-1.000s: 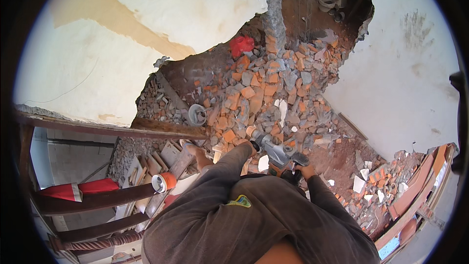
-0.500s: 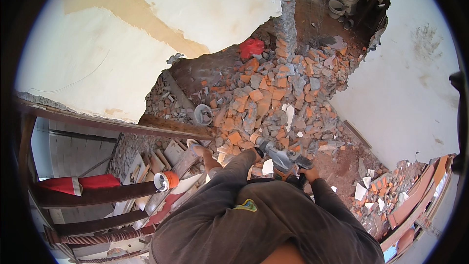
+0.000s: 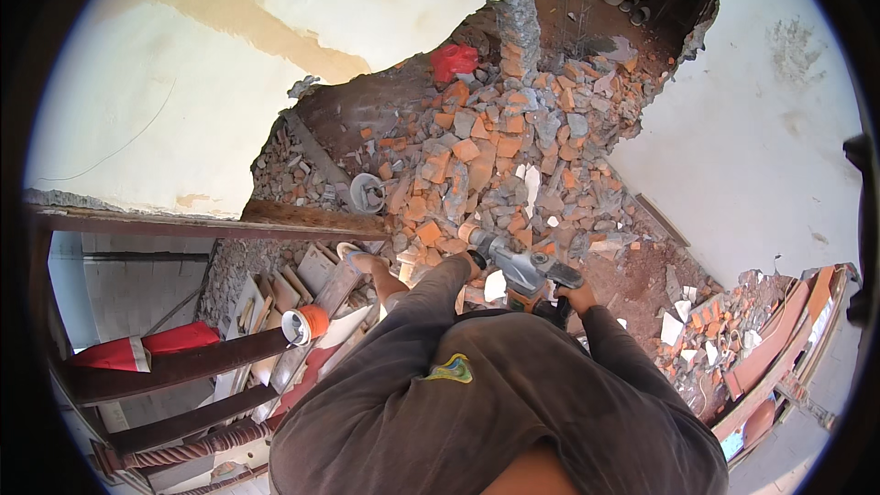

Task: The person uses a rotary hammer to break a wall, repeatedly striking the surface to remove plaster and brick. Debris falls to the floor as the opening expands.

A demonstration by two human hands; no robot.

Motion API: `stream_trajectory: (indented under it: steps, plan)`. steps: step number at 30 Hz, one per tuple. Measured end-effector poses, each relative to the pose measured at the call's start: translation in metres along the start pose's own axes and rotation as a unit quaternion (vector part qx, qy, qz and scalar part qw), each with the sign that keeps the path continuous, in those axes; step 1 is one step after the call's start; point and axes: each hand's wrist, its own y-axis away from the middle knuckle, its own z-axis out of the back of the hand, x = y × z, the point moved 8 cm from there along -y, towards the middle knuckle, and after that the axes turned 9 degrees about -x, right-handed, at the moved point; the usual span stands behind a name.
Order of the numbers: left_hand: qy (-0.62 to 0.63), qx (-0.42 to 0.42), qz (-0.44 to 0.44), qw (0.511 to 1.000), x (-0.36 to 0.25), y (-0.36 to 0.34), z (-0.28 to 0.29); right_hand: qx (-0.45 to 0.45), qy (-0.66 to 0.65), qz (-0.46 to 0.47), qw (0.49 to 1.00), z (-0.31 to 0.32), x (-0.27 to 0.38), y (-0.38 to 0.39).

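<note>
In front of my body I hold a grey and orange hammer drill (image 3: 521,273), its nose aimed forward and left at the rubble. My right hand (image 3: 577,297) is wrapped round its black rear handle. At the front, my left hand (image 3: 471,263) closes on the black side grip; most of its fingers are hidden. Broken bricks (image 3: 486,160) in orange and grey are heaped just past the tool. No bit can be clearly made out at the nose.
A broken white wall (image 3: 183,101) stands left, another white wall (image 3: 752,156) right. A white bucket (image 3: 367,192) lies among debris. An orange bucket (image 3: 312,322) sits beside dark wooden rails (image 3: 183,367). Planks (image 3: 321,302) lean near my foot. A red bag (image 3: 454,62) rests farther back.
The whole scene has shifted slightly left and up in the picture. The hammer drill and both hands sit a little farther left, with both grips unchanged.
</note>
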Motion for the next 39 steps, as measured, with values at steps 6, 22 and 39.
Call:
stream_trajectory:
  steps: [6,22,39]
  plan:
    - [-0.085,0.019,-0.076,0.993,0.002,-0.044,-0.03,0.006,-0.041,-0.021,0.999,0.001,0.005,0.01]
    - [-0.092,-0.034,-0.148,0.984,-0.005,-0.015,-0.015,0.007,0.031,-0.012,0.999,0.001,0.017,0.008]
    - [0.057,-0.089,0.011,0.994,0.019,0.026,-0.021,0.107,-0.039,0.032,0.993,-0.011,0.047,-0.023]
